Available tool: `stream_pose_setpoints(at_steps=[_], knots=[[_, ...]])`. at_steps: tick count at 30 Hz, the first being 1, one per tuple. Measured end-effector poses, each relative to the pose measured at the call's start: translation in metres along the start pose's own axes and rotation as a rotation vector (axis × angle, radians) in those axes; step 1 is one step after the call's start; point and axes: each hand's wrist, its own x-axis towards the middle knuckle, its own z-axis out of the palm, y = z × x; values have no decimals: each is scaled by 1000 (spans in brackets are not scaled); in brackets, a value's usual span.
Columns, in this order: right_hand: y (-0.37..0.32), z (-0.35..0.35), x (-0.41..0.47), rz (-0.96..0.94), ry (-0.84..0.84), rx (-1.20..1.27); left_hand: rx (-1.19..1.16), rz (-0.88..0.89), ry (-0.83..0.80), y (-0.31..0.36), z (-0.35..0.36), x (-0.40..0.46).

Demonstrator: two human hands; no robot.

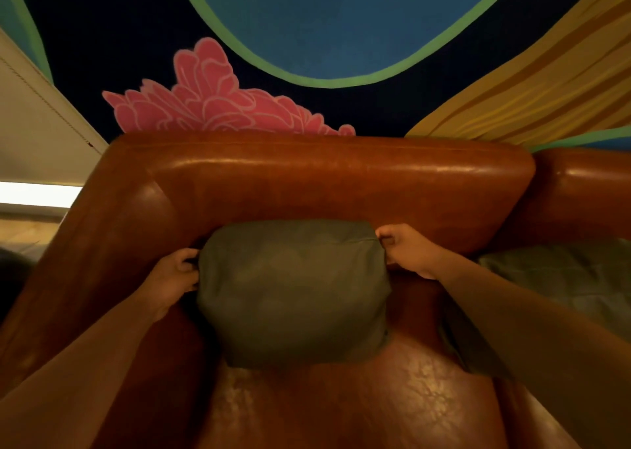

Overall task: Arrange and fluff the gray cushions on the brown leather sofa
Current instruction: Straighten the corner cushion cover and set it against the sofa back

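A gray cushion [293, 291] stands upright on the seat of the brown leather sofa [341, 182], leaning against the backrest at the sofa's left end. My left hand [172, 278] grips the cushion's left edge with curled fingers. My right hand [408, 249] pinches its upper right corner. A second gray cushion [560, 278] lies on the seat to the right, partly hidden behind my right forearm.
The sofa's left armrest [112, 244] rises close beside my left arm. Behind the backrest is a painted wall [324, 22] with a pink flower. A pale window blind [37, 134] and a bit of floor show at far left.
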Motion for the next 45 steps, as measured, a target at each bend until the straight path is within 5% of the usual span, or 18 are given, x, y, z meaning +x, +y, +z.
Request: stream_pose_setpoints(at_steps=[5,10,14,17,22,27,29,31,34,45], knots=[[6,-20,-5,-12,-51,18,371,291,203,-3,-16,0],[17,-56,-12,36,-48,302,710,539,416,-19,-50,6],[30,-50,-9,-74,178,-27,692,483,415,-4,-36,23],[28,-52,-9,-253,271,-342,678,649,467,32,-4,19],[17,-52,1,-341,186,-772,618,1040,186,112,121,-8],[14,-54,10,-431,120,-1034,785,1002,-75,151,223,-24],[20,-60,12,-422,202,-880,832,964,-79,149,237,-23],[21,-63,8,-273,329,-412,777,900,-88,143,240,-20],[22,-53,2,-39,284,280,658,789,-90,141,238,-13],[36,-61,5,-148,168,432,880,1152,-76,128,226,-7]])
